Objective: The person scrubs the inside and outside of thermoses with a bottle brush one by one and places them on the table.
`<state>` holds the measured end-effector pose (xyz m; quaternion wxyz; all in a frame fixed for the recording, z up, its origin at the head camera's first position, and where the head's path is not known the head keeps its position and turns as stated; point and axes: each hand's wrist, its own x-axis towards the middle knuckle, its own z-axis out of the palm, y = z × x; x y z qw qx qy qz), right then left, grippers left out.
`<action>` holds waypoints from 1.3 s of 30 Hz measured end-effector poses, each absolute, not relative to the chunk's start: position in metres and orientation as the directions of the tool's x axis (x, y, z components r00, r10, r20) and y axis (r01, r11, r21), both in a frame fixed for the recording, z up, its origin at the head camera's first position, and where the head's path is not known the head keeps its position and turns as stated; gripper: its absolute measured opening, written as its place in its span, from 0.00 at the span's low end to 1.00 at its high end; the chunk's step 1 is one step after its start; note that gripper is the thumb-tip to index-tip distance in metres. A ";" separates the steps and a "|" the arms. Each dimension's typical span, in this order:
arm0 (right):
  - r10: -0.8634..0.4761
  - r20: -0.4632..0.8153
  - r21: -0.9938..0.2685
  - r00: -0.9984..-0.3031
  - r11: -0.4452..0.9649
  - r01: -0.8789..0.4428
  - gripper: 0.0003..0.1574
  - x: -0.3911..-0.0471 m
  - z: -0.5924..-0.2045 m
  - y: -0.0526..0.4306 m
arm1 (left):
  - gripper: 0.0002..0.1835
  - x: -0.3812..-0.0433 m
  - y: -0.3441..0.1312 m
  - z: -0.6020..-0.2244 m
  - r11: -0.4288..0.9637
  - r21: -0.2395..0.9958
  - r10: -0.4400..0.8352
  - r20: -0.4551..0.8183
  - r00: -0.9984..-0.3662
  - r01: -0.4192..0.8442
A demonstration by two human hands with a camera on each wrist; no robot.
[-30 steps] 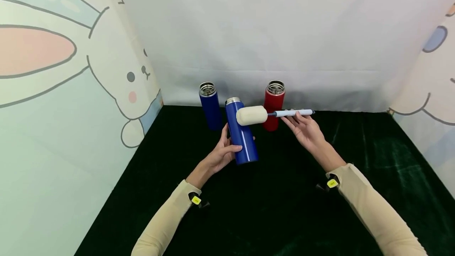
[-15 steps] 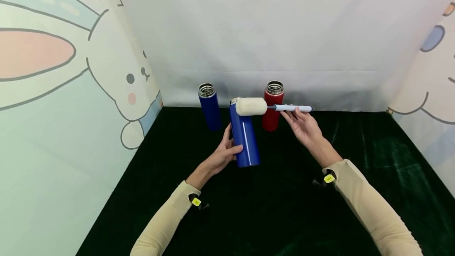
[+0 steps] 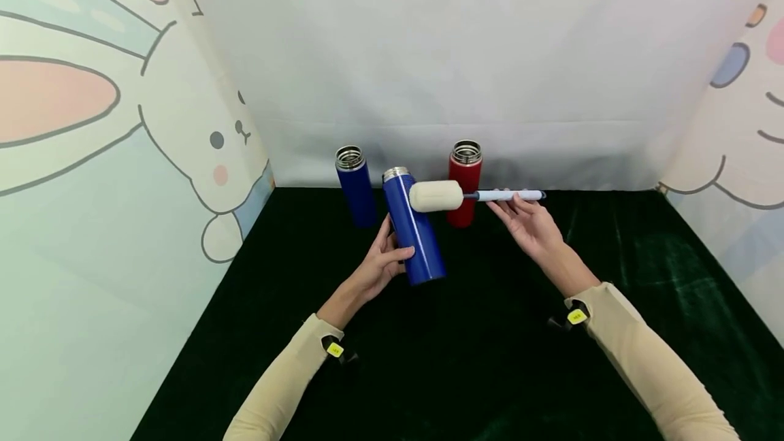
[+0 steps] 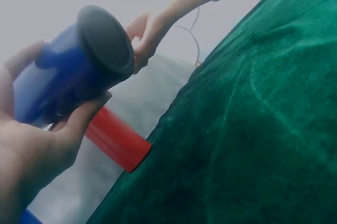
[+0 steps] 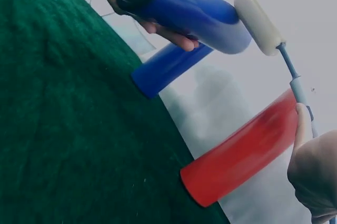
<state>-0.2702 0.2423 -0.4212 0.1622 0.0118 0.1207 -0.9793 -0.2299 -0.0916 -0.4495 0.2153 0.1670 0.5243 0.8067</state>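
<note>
My left hand (image 3: 373,271) grips a blue insulated bottle (image 3: 419,250) around its lower half. The bottle is lidless, lifted off the table and tilted, its steel mouth up and leaning left. In my right hand (image 3: 533,226), thumb and fingers pinch the pale blue handle (image 3: 505,195) of a sponge bottle brush. Its cream sponge head (image 5: 258,22) lies across the upper side of the bottle and appears to touch it. The left wrist view shows the bottle's dark base (image 4: 107,40), with my thumb and fingers around the wall.
Another blue bottle (image 3: 358,192) stands open-mouthed at the back left. Behind the brush, a red bottle (image 3: 465,172) stands upright, also without a lid. Dark green velvet cloth (image 3: 478,359) covers the table, with a white backdrop (image 3: 459,53) behind.
The sponge head slid up to the bottle's neck, then back down its upper side. The bottle turned more upright and then tilted left again. Both hands kept their holds.
</note>
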 end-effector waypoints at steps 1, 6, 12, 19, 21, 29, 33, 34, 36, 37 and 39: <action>-0.331 -0.060 -0.245 -0.942 -0.909 0.336 0.06 -0.268 -0.422 0.246 | 0.52 -0.231 -0.092 -0.449 -0.369 0.915 0.516 0.056 -0.855 -0.163; -0.405 -0.079 -0.312 -0.911 -0.857 0.409 0.05 -0.260 -0.425 0.265 | 0.52 -0.235 -0.095 -0.447 -0.372 0.917 0.489 0.063 -0.870 -0.143; -0.468 -0.048 -0.381 -0.882 -0.808 0.449 0.09 -0.252 -0.431 0.281 | 0.56 -0.239 -0.098 -0.444 -0.336 0.927 0.503 0.027 -0.864 -0.167; -0.507 -0.005 -0.385 -0.862 -0.795 0.469 0.14 -0.249 -0.438 0.287 | 0.58 -0.238 -0.099 -0.440 -0.343 0.924 0.541 0.045 -0.840 -0.171; -0.506 -0.012 -0.365 -0.862 -0.800 0.475 0.15 -0.250 -0.438 0.286 | 0.58 -0.238 -0.098 -0.440 -0.346 0.921 0.550 0.047 -0.834 -0.177; -0.485 -0.034 -0.287 -0.874 -0.833 0.473 0.08 -0.259 -0.435 0.271 | 0.60 -0.234 -0.092 -0.443 -0.326 0.922 0.572 0.018 -0.820 -0.207; -0.468 -0.013 -0.255 -0.884 -0.853 0.455 0.07 -0.266 -0.432 0.264 | 0.59 -0.234 -0.092 -0.445 -0.317 0.927 0.583 0.025 -0.812 -0.199; -0.464 -0.009 -0.250 -0.886 -0.857 0.451 0.07 -0.268 -0.431 0.262 | 0.59 -0.234 -0.093 -0.445 -0.316 0.929 0.586 0.030 -0.810 -0.195; -0.456 -0.012 -0.232 -0.890 -0.864 0.446 0.06 -0.272 -0.429 0.259 | 0.57 -0.235 -0.093 -0.447 -0.318 0.929 0.588 0.034 -0.808 -0.191; -0.449 -0.021 -0.215 -0.894 -0.871 0.442 0.05 -0.274 -0.428 0.257 | 0.56 -0.235 -0.094 -0.449 -0.320 0.928 0.588 0.036 -0.808 -0.191; -0.432 -0.052 -0.163 -0.900 -0.886 0.435 0.08 -0.277 -0.426 0.255 | 0.54 -0.235 -0.095 -0.451 -0.328 0.923 0.592 0.036 -0.805 -0.200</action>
